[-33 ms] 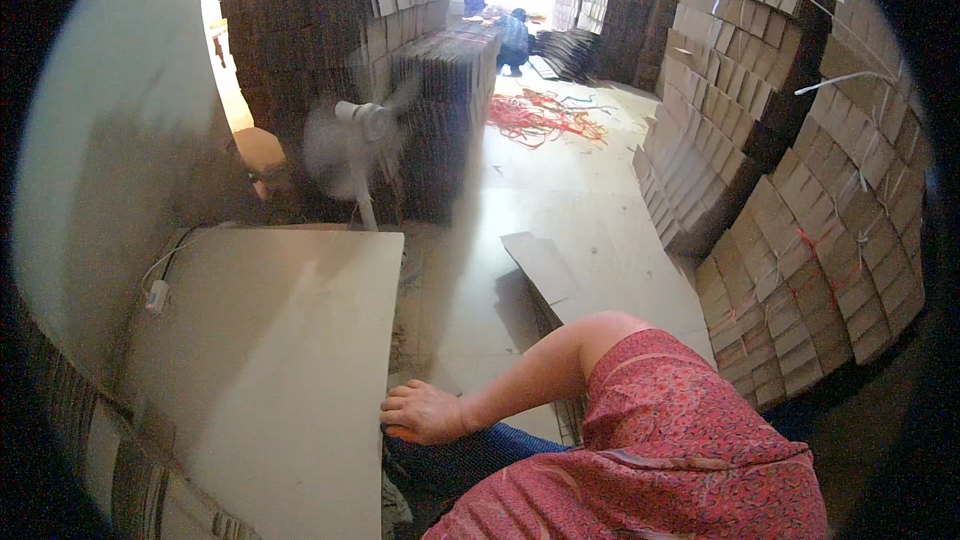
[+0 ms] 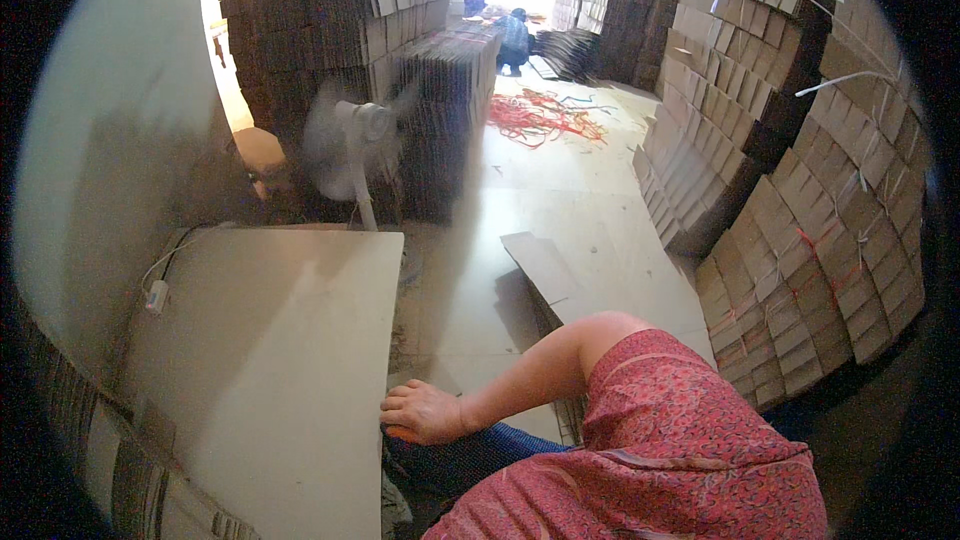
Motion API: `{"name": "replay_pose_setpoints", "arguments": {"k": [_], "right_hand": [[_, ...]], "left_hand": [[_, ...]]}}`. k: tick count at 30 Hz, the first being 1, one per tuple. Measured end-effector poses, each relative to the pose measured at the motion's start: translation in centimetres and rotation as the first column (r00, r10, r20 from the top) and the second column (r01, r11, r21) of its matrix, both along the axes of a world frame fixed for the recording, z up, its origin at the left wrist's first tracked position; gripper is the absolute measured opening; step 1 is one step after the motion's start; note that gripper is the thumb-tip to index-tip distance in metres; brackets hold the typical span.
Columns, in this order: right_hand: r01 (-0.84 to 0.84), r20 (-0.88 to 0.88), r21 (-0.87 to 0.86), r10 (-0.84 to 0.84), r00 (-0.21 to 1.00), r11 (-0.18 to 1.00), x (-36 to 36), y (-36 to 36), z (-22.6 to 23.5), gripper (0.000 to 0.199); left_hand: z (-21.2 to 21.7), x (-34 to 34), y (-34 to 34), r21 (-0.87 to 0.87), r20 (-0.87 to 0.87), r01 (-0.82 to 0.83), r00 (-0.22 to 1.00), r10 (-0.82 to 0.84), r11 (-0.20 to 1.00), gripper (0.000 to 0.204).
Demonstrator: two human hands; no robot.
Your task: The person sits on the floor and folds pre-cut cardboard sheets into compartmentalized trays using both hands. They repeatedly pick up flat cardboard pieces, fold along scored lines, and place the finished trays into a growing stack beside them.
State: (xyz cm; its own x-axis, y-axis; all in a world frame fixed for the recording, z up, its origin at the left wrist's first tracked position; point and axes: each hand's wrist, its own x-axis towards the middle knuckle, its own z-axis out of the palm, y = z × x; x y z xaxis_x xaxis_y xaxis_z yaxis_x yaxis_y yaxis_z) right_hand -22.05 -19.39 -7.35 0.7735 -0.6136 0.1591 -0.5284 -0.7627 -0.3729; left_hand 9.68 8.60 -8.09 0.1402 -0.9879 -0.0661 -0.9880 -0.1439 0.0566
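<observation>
I've got right hand (image 2: 425, 412) resting on blue trouser leg (image 2: 475, 462), right by edge of pale tabletop (image 2: 270, 370). Fingers curl down, undersides hidden, so can't tell if they're gripping anything. Fan (image 2: 372, 122) past far end, cardboard stacks (image 2: 730, 80) both sides.

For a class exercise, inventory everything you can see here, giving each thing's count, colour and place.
Board: one, cream, lower left
Small block: one, white, with cable, at board's left edge
Wall: one, pale, left
Fan: one, pale, beyond board
Rounded object: one, tan, behind fan, unclear
Cardboard stacks: several, brown, left rear and right
Loose straps: many, mostly red-orange, floor
Flat sheets: several, grey-brown, beyond forearm
Floor: one, pale, centre
Co-workers: two, bluish clothing, far end
Patterned garment: one, pinkish red, lower right
Blue cloth: one, under hand
Right hand: one, bare, beside board's edge
</observation>
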Motion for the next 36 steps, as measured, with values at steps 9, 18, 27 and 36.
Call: {"name": "replay_pose_setpoints", "arguments": {"k": [9,18,27,36], "right_hand": [[-0.001,0.000,-0.003,0.001,1.000,1.000,0.1,0.1,0.1,0.026],[-0.019,-0.007,-0.034,0.019,1.000,0.999,0.0,-0.1,-0.2,0.027],[-0.022,-0.022,-0.019,0.021,1.000,1.000,0.1,0.3,-0.5,0.026],[-0.017,-0.076,0.018,0.018,0.997,1.000,0.5,-0.2,0.3,0.027]], "left_hand": [[-0.6,0.2,0.4,-0.008,-0.009,-0.015,1.000,0.015,1.000,0.072],[-0.8,0.5,0.3,-0.014,-0.005,-0.008,1.000,0.007,1.000,0.070],[0.1,0.3,0.5,0.010,0.018,0.028,0.999,-0.028,1.000,0.068],[0.8,0.3,-0.1,-0.018,-0.059,0.021,0.998,-0.022,1.000,0.068]]}}
